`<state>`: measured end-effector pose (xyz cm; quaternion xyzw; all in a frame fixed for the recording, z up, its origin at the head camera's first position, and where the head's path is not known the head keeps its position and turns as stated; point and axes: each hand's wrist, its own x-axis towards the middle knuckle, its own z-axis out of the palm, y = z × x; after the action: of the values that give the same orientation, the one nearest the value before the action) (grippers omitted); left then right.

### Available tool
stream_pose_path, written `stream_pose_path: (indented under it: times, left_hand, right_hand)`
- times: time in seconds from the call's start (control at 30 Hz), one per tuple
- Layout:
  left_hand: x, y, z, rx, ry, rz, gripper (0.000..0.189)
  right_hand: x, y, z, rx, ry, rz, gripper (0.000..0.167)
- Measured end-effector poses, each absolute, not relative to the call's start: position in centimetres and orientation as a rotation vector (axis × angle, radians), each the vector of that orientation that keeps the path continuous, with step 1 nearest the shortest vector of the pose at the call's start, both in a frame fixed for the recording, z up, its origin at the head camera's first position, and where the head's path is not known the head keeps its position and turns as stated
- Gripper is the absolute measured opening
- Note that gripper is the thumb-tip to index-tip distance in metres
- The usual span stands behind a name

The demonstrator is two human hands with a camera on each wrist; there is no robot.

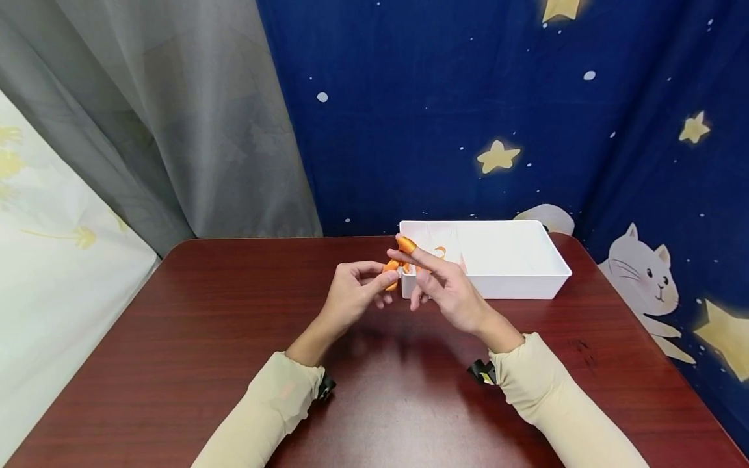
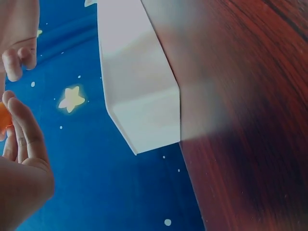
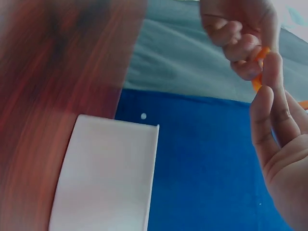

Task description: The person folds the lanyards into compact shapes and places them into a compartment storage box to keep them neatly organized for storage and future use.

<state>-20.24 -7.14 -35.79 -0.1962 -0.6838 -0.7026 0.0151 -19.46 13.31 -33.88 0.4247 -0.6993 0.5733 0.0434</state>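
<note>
In the head view, a shiny orange ribbon (image 1: 391, 266) stretches between both hands, above the near left corner of a white box. My left hand (image 1: 351, 292) pinches it between thumb and index finger. Around the fingertips of my right hand (image 1: 456, 292) a turn of the ribbon is looped, with those fingers held out straight. A thin orange curl shows behind the right fingers. The right wrist view shows the ribbon (image 3: 258, 83) by the left fingers, near the right fingertips. Only a bit of ribbon (image 2: 5, 117) appears at the left wrist view's edge.
The white open box (image 1: 515, 286) stands at the back of the dark red wooden table (image 1: 234, 364). Something pale, hard to make out, lies in its left part. Behind the table hang a blue star-patterned curtain (image 1: 409, 117) and a grey curtain (image 1: 222, 130).
</note>
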Motion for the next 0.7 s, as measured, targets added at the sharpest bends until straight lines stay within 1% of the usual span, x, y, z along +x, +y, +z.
stream_pose_path:
  times: [0.17,0.23,0.4,0.7]
  left_hand:
    - [-20.3,-7.3,-35.8,-0.582,-2.121,-2.252,0.021]
    - [-20.3,-7.3,-35.8,-0.58,-2.103,-2.291,0.021]
    - [-20.4,-7.2,-35.9,-0.548,-2.08,-2.379,0.021]
    - [-20.3,-7.3,-35.6,-0.433,-2.085,-2.502,0.023]
  right_hand:
    - [-19.7,13.3,-34.0,1.355,-2.173,1.585,0.07]
    - [-19.7,13.3,-34.1,1.349,-2.196,1.487,0.07]
    - [-19.4,13.3,-34.5,1.322,-2.215,1.278,0.064]
    - [-18.8,13.3,-35.0,1.313,-2.197,1.092,0.051]
